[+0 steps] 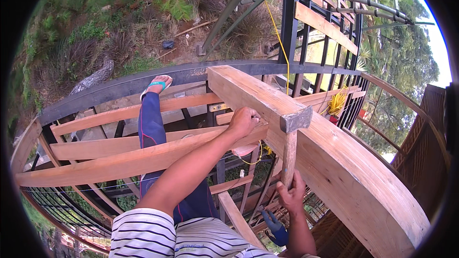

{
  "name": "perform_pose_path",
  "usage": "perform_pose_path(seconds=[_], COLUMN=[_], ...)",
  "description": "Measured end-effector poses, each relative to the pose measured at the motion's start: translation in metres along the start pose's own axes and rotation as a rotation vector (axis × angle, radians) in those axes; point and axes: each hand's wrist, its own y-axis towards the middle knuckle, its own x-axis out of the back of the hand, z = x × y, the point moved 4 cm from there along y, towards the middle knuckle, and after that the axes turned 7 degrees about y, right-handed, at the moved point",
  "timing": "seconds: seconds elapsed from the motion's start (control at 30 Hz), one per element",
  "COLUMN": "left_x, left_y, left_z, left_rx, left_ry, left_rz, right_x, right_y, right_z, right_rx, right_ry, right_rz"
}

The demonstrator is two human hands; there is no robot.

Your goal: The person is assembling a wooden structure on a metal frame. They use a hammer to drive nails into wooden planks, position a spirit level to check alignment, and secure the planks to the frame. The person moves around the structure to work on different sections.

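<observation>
1. Wooden beam (306,157), thick and pale, runs just in front of both hands, its near end lying on the black metal frame (119,86).
2. Left hand (243,122) curls tight around the end of a thinner plank (143,155) right where it butts against the beam's side; judged to be pinning the joint steady.
3. Right hand (291,193) is wrapped closed around the lower end of a hammer (292,138) handle, gripped far from the head, likely for swing leverage.
4. Hammer's steel head sits above the right hand, touching or just over the beam's top edge, just right of the left hand.
5. More planks lie left of the left hand across the frame.
6. Person's leg in blue trousers with a sandalled foot (157,85) braces on the frame rail beyond the left hand, probably for balance.
7. Yellow cord (277,33) hangs beyond the beam.
</observation>
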Motion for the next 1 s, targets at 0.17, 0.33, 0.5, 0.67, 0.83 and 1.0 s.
perform_pose_path(seconds=[0.17,0.33,0.5,0.67,0.83,1.0], left_x=[-0.003,-0.001,-0.008,-0.003,-0.001,-0.004], left_y=[0.014,0.026,0.025,0.018,0.018,0.018], left_z=[0.019,0.038,0.049,0.047,0.046,0.049], left_rx=[0.096,0.055,0.138,0.077,0.061,-0.004], left_ry=[-0.097,-0.297,-0.319,-0.26,-0.266,-0.247], left_rz=[0.338,0.764,0.886,0.846,0.876,0.884], right_x=[0.003,-0.007,-0.021,-0.037,-0.036,-0.054], right_y=[0.046,0.072,0.099,0.111,0.116,0.111], right_z=[0.074,0.115,0.115,0.129,0.134,0.152], right_rx=[0.197,0.127,0.067,0.104,0.119,0.194], right_ry=[-0.536,-0.88,-1.361,-1.479,-1.549,-1.39], right_rz=[0.03,0.272,0.547,0.652,0.695,0.579])
